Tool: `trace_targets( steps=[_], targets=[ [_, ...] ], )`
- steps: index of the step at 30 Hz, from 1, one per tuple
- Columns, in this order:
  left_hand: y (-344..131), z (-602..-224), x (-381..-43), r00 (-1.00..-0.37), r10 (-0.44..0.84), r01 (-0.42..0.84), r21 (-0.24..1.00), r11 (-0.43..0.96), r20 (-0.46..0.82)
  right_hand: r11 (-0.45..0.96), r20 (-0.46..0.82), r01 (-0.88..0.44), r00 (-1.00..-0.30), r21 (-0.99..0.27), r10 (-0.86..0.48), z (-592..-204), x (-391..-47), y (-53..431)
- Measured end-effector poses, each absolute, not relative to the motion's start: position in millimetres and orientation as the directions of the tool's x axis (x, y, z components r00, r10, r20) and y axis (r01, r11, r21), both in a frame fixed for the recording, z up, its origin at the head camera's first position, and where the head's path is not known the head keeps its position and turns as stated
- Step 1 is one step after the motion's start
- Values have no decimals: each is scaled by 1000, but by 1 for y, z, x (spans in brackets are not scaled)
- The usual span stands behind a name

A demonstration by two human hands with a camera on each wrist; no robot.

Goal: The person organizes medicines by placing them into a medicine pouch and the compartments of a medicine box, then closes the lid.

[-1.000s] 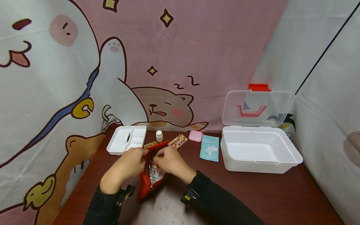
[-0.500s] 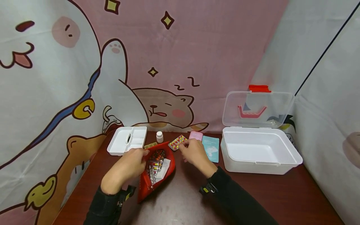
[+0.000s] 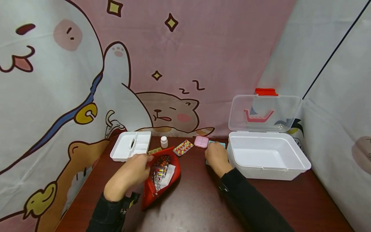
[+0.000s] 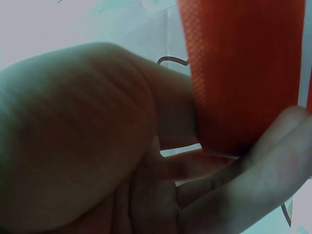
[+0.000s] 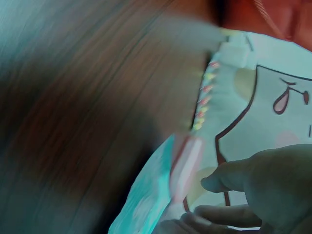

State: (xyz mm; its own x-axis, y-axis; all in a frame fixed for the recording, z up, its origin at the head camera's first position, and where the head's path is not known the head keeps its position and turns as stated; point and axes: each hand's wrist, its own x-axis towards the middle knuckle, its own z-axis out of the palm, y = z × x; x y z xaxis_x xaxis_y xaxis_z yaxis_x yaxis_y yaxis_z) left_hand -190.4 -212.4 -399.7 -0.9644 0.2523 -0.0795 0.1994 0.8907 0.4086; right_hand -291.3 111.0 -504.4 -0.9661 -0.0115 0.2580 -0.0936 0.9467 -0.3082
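My left hand [image 3: 130,172] grips the upper left edge of a red zippered pouch [image 3: 148,195]; in the left wrist view thumb and fingers are around the red material [image 4: 248,63]. The pouch gapes, showing blister packs [image 3: 158,172] and a white packet [image 3: 168,175] inside. My right hand [image 3: 217,158] is over a flat teal packet [image 3: 221,144], covering most of it. In the right wrist view the thumb [image 5: 226,178] stands apart from the fingers, close beside the teal packet [image 5: 148,190]. A pink case [image 3: 201,141] lies just left of that hand.
Between pouch and pink case lies a colourful blister pack [image 3: 183,148]. Behind the pouch are a small white bottle [image 3: 164,142] and a yellowish blister pack [image 3: 155,150]. A white divided tray [image 3: 121,149] stands left, a lidded white box [image 3: 269,170] right, its clear lid raised.
My right hand has left the pouch and moved right, past the colourful blister pack and pink case, to the teal packet. The left hand keeps its hold on the pouch.
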Motion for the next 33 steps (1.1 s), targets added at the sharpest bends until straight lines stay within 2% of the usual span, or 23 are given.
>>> trace_targets(
  steps=[8, 15, 33],
  targets=[
    [-212, -400, -191, -963, 262, 216, 389, 895, -69, 980, 176, -81, -983, -180, -49, -517, -304, 120],
    [-212, -400, -190, -964, 252, 191, 429, 883, -89, 994, 104, -50, -994, -94, -40, -521, -308, 126],
    [-214, -402, -192, -960, 272, 229, 390, 892, -60, 996, 40, -64, -997, -64, -61, -515, -303, 125]
  ],
)
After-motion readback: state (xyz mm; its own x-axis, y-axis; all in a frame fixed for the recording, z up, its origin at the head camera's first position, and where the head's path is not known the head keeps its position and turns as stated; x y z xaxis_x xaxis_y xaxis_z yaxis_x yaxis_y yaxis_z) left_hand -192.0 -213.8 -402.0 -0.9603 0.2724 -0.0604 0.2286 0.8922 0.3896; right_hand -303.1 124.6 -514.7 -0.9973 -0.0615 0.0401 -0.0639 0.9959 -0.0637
